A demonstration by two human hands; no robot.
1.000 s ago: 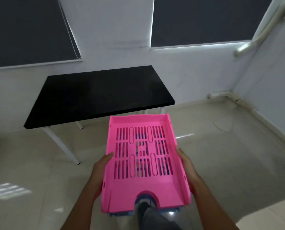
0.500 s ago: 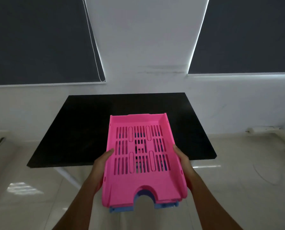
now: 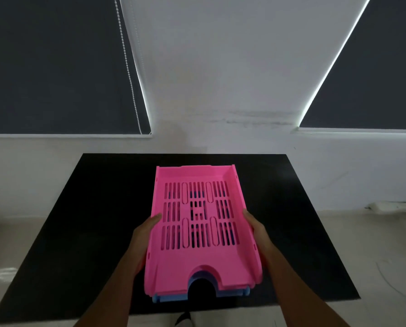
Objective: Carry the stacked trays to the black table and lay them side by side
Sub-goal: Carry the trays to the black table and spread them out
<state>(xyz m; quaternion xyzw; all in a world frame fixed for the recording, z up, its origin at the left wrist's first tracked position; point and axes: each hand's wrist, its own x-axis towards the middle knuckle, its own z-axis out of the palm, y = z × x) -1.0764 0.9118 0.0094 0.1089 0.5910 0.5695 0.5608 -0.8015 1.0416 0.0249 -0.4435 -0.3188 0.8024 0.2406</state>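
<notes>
A pink slotted tray lies on top of a blue tray, of which only the front edge shows. I hold the stack over the middle of the black table. My left hand grips the stack's left side and my right hand grips its right side. Whether the stack touches the tabletop I cannot tell.
The table stands against a white wall below two dark window blinds. A bead cord hangs by the left blind. Pale tiled floor lies on both sides, and a shoe tip shows at the table's near edge.
I have walked up to the table. The stack, which was held over the floor in front of the table, is over its middle now. Both hands keep their grip.
</notes>
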